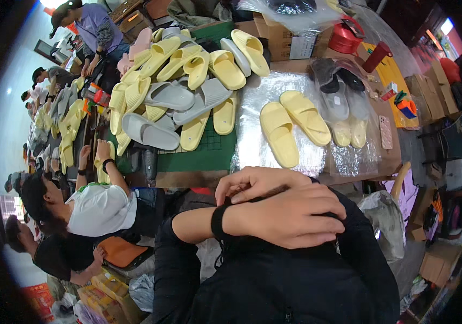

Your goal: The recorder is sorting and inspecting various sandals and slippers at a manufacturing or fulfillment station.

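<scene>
My two hands are crossed in front of my dark jacket. My left hand (296, 218), a black wristband (218, 222) at its wrist, lies palm down over my right forearm, its fingers loosely stretched and bent at the tips. Above it, my right hand (263, 181) reaches to the left. Its curled fingers and thumb close at the upper edge of the wristband; the exact contact is partly hidden. Beyond my hands, two yellow slippers (279, 135) rest on clear plastic film (250, 116). Neither hand touches them.
Yellow and grey slippers (158, 96) are heaped on a green mat (185, 161) to the left. Bagged slippers (342, 108) and a phone (385, 132) lie right. A cardboard box (277, 40) stands behind. A person in white (101, 210) sits left, others beyond.
</scene>
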Available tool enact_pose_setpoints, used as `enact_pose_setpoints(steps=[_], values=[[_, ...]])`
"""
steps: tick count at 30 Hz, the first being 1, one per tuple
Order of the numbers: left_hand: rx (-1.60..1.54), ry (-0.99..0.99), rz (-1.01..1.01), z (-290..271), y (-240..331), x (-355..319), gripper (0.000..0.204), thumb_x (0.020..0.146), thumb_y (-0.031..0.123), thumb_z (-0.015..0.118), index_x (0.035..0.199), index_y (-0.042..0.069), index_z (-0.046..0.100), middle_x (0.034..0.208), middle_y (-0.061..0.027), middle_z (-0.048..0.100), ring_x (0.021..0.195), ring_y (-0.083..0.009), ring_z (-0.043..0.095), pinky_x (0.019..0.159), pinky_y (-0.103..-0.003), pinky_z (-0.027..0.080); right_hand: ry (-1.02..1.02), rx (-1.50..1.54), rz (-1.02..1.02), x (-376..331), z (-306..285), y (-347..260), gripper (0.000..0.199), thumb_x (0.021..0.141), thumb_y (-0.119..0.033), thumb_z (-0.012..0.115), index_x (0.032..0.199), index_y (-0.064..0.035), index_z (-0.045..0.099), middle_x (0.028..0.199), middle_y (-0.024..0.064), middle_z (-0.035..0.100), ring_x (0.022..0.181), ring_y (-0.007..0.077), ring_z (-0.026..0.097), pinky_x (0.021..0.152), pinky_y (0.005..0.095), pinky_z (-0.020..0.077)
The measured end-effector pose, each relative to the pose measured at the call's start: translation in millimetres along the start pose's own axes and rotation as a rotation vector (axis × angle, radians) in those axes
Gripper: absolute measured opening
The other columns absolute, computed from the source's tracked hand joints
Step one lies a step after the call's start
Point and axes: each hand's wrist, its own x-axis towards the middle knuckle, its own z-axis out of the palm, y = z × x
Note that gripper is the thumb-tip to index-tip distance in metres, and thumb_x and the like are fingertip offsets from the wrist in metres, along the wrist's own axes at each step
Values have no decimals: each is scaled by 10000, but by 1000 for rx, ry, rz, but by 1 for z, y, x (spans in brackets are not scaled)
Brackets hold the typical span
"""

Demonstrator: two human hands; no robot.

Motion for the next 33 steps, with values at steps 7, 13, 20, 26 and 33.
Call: enact_pose_setpoints(steps=[7,13,20,26,33], values=[[-222,441,-114,-69,17,-10,108,804,73,552,853,-17,584,910,-171,585,842,-271,564,750,-365,446,799,159,24,2,38,-50,223,825,-84,588,1034,-14,551,1056,111,528,1049,170,463,881,312,395],[-363,755,57,-85,25,-11,274,899,279,410,838,33,513,849,-144,539,790,-278,513,731,-390,405,394,-62,-3,-1,22,-34,83,795,-17,613,861,-4,564,895,54,585,859,125,544,779,258,430],[-696,692,98,-72,57,5,270,854,424,499,695,206,484,748,65,428,749,-140,349,670,-289,257,436,252,-13,16,29,-36,135,829,2,559,960,-27,553,929,21,598,879,95,537,798,247,427],[-724,554,202,-69,56,12,255,838,418,512,698,205,521,751,53,435,730,-137,384,677,-290,287,427,119,21,32,35,-37,179,835,-82,589,1000,-28,543,944,34,594,884,87,523,792,252,423],[-316,634,275,-68,39,1,374,888,350,468,743,26,584,782,-154,595,702,-258,555,609,-321,428,659,-490,-200,41,8,-28,299,836,-131,567,1110,-45,487,892,-6,521,775,74,482,688,225,409]])
